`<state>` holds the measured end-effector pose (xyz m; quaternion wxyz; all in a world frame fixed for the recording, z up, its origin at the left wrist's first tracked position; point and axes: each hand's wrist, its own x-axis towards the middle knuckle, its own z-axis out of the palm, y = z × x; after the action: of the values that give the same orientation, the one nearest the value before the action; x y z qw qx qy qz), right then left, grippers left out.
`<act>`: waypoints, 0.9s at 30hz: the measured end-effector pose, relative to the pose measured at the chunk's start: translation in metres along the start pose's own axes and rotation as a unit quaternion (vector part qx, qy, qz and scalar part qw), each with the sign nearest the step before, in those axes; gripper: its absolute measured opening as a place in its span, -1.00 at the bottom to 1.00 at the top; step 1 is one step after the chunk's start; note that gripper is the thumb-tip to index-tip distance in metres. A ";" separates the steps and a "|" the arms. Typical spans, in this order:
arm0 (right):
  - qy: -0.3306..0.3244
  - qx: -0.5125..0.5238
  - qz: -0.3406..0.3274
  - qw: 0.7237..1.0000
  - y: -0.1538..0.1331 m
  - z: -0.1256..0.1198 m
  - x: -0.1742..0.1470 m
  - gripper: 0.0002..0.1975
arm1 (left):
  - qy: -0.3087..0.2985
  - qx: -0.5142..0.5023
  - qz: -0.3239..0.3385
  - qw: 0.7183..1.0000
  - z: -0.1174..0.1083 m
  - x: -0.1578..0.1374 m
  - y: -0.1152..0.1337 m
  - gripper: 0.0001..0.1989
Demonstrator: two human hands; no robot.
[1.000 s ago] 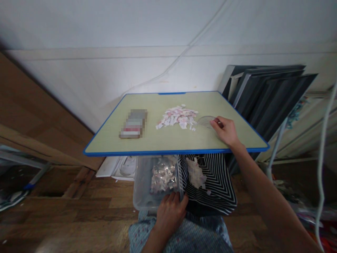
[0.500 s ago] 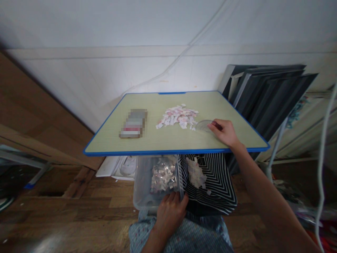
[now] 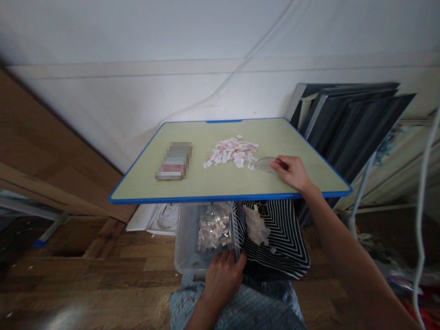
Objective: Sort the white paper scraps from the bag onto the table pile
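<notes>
A heap of torn white and pinkish paper scraps (image 3: 232,151) lies mid-table. Just to its right, my right hand (image 3: 292,170) is closed on a flat, see-through round thing (image 3: 264,164), apparently by a dark red part; I cannot tell its exact kind. This thing rests on or just over the tabletop, close to a few small scraps. Below the table edge, my left hand (image 3: 224,274) grips the near right rim of a clear plastic bin (image 3: 185,250). Inside the bin is a shiny clear bag of paper scraps (image 3: 213,229).
The small table (image 3: 172,191) has a blue edge. At its left lies a blurred-out slab-shaped object (image 3: 174,160). A black-and-white striped bag (image 3: 285,229) with more scraps sits right of the bin. Dark panels (image 3: 350,112) lean at the right; a cardboard sheet (image 3: 44,137) stands left.
The round thing and my right hand have shifted very slightly left. My left hand stays on the bin rim, and the paper heap looks the same.
</notes>
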<state>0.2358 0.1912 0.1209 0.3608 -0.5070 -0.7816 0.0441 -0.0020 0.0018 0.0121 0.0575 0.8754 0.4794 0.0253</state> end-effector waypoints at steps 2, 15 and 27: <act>-0.001 -0.007 0.002 1.000 0.001 0.001 0.000 -0.67 | -0.005 0.002 -0.001 1.000 0.000 0.000 0.000 -0.58; 0.001 0.024 0.010 1.000 -0.003 -0.001 0.000 -0.68 | -0.012 0.010 0.000 1.000 0.000 0.000 0.000 -0.59; 0.027 0.015 0.018 0.999 -0.002 -0.001 0.000 -0.66 | -0.017 0.016 0.003 1.000 -0.002 0.002 0.000 -0.58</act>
<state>0.2348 0.1893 0.1227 0.3886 -0.5164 -0.7616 0.0485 -0.0017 0.0035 0.0142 0.0515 0.8781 0.4757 0.0035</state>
